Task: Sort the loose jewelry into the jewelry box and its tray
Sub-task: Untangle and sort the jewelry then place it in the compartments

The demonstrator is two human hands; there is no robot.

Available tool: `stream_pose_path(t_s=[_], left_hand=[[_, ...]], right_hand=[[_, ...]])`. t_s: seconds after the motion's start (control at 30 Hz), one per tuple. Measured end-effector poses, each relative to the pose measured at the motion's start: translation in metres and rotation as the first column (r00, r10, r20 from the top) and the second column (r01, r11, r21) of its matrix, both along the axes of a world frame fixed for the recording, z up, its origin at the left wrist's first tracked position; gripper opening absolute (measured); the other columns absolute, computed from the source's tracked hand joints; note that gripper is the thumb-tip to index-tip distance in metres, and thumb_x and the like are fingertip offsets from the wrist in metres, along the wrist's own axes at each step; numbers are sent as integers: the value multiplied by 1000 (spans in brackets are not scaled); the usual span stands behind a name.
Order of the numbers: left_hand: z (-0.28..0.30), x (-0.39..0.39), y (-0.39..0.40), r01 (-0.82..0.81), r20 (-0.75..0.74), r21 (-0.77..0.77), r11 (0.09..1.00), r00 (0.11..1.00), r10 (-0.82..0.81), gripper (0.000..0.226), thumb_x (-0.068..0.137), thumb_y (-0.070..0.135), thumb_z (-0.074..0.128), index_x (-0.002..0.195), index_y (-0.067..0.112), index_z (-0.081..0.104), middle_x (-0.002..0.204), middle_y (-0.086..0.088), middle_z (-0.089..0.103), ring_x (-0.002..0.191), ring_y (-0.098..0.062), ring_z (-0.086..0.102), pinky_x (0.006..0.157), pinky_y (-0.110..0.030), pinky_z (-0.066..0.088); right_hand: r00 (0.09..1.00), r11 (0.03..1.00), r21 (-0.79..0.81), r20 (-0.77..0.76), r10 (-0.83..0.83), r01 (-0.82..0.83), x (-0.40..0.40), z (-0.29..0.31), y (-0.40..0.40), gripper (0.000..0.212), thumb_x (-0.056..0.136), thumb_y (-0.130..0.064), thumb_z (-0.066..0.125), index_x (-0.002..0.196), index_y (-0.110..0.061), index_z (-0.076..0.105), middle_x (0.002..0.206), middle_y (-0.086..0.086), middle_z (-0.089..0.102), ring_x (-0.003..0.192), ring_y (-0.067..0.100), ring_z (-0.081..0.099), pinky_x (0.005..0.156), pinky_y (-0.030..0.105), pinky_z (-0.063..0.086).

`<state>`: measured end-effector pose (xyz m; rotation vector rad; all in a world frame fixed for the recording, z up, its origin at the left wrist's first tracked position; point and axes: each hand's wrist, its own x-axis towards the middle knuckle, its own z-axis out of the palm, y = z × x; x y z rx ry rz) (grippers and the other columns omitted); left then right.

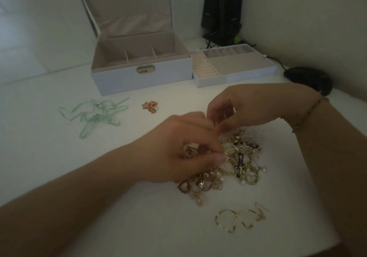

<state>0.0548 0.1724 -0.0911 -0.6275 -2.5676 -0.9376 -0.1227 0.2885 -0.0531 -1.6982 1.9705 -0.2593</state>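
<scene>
Beside one open jewelry box (143, 74) sat one tray (234, 76). Behind it stood two black speakers (222, 8). In front lay one tangled jewelry heap (238, 161), one gold chain (240, 217), one green ribbon (95, 114) and one star charm (150, 106).

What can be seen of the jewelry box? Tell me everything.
The jewelry box is white outside with a pale beige, fabric-like lining. Its lid stands open and upright. Dividers split the inside into compartments, which look empty. A gold-coloured clasp sits on the front wall. It rests on the white table, with the tray close against its right side.
</scene>
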Motion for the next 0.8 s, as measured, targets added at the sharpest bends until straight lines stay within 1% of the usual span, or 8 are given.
stream_pose_path(t_s=[0.1,0.27,0.4,0.47,0.53,0.6,0.67,0.8], left_hand=[[-2,0,-7,-29,91,157,987,996,15,14,89,18,67,80,10,72,75,-1,65,71,-18,60,71,-23,47],[-5,0,-13,-60,204,291,955,979,-1,12,91,27,63,79,25,67,76,4,63,66,-25,59,63,-40,50],[-4,-3,-14,-85,207,375,923,978,7,16,89,31,62,78,22,69,73,4,62,65,-20,56,64,-31,47],[-4,-3,-14,-82,209,404,911,978,-5,16,88,31,62,76,22,69,70,-4,61,63,-23,53,62,-33,44],[-4,-2,-12,-69,209,407,911,978,-19,17,88,31,62,76,21,69,68,-4,61,60,-24,51,60,-34,43],[-3,-2,-10,-66,205,371,926,979,-12,16,89,31,62,77,23,69,69,6,61,60,-15,52,59,-30,44],[-2,-1,-11,-79,193,301,950,981,20,16,89,32,62,77,24,68,71,8,62,61,-11,53,58,-32,47],[-3,1,-18,-152,175,192,970,977,119,16,89,28,67,76,17,69,68,5,61,58,-5,50,58,-19,42]], right_hand=[[997,997,-50,-56,-61,58,3,11,7,16,81,-43,65,97,-42,66,82,-13,64,70,6,59,69,25,50],[994,963,-266,-86,-74,49,22,44,51,14,77,-45,65,91,-43,67,78,-12,61,70,11,55,59,13,42],[961,973,-226,-276,-25,-39,54,21,93,19,78,-58,60,95,-51,61,84,-23,55,76,1,54,59,12,38],[965,975,-221,-250,-74,17,61,7,105,20,77,-60,58,95,-51,61,86,-24,56,82,-3,56,64,18,47],[965,969,-242,-240,-106,46,65,-1,111,23,77,-62,55,94,-49,64,89,-24,58,85,-4,57,67,23,52],[961,962,-266,-248,-123,54,65,-6,111,25,76,-63,53,94,-49,63,89,-23,59,86,-3,57,67,24,52],[959,957,-286,-252,-128,53,65,-9,110,25,76,-62,54,93,-47,64,87,-22,59,84,-2,58,67,25,52],[960,937,-346,-247,-132,40,67,-14,110,21,77,-59,56,85,-42,65,87,-24,59,84,-3,58,68,25,52]])
